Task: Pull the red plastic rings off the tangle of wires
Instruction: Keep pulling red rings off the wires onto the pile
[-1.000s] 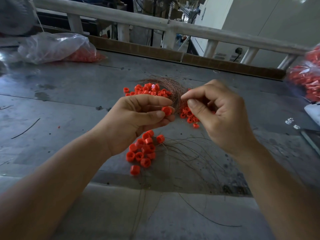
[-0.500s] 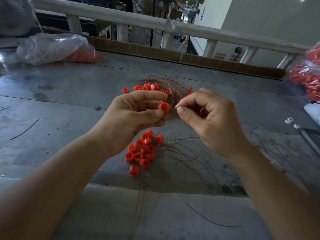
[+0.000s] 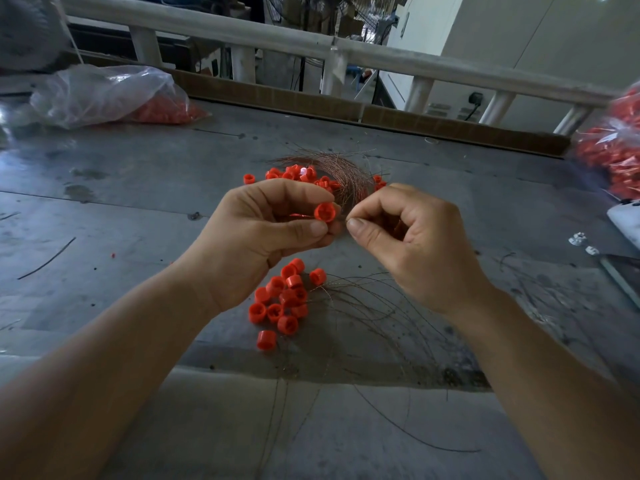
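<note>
My left hand (image 3: pixel 266 233) pinches one red plastic ring (image 3: pixel 325 212) between thumb and fingers, above the table. My right hand (image 3: pixel 408 237) is right beside it, thumb and forefinger pinching a thin wire at the ring's edge. Behind the hands lies the coppery tangle of wires (image 3: pixel 341 171) with several red rings (image 3: pixel 294 173) still in it. Below the hands sits a pile of loose red rings (image 3: pixel 282 303), with loose stripped wires (image 3: pixel 374 306) fanned out to its right.
The grey metal table (image 3: pixel 138 188) has a clear plastic bag of red rings (image 3: pixel 110 95) at the back left and another bag of red parts (image 3: pixel 616 154) at the right edge. A white railing (image 3: pixel 346 50) runs behind. Small white bits (image 3: pixel 581 240) lie at the right.
Both hands have drawn closer together and a little lower toward me. The left hand's ring now sits right against the right hand's pinching fingertips.
</note>
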A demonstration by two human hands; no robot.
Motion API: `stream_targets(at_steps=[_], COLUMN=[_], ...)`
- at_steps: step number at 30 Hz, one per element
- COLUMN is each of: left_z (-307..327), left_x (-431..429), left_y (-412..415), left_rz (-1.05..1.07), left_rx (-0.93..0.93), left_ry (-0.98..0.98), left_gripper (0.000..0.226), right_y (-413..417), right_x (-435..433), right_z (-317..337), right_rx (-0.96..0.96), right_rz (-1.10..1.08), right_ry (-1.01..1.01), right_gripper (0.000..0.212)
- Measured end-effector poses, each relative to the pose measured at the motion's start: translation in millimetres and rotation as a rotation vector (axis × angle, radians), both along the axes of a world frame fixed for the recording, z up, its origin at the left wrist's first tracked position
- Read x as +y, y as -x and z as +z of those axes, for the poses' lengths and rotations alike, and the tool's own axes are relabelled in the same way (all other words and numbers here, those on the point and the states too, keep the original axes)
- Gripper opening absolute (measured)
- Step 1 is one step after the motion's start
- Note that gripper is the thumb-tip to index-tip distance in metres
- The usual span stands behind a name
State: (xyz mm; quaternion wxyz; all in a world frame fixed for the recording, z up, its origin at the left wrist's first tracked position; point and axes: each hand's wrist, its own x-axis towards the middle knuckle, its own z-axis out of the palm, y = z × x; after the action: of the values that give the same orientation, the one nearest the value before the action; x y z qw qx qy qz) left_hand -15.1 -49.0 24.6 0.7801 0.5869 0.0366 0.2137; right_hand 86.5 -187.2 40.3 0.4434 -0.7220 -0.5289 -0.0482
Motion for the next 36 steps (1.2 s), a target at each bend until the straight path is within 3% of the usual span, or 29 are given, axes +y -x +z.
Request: stream_targets(at_steps=[28, 36], left_z=[2.5, 1.6], left_x=[2.1, 2.9], left_y=[1.9, 3.3], left_rz=[-0.076, -0.187], left_rx=[-0.015, -0.046], left_ry=[0.081, 0.106], left_gripper=[0.028, 0.022], right_y=[-4.6, -2.5], right_x=[-2.3, -1.4], right_z=[3.9, 4.0], right_rx=[0.047, 0.196], right_rz=[-0.008, 0.071], right_ry=[0.011, 0.056], right_gripper=[0.020, 0.013])
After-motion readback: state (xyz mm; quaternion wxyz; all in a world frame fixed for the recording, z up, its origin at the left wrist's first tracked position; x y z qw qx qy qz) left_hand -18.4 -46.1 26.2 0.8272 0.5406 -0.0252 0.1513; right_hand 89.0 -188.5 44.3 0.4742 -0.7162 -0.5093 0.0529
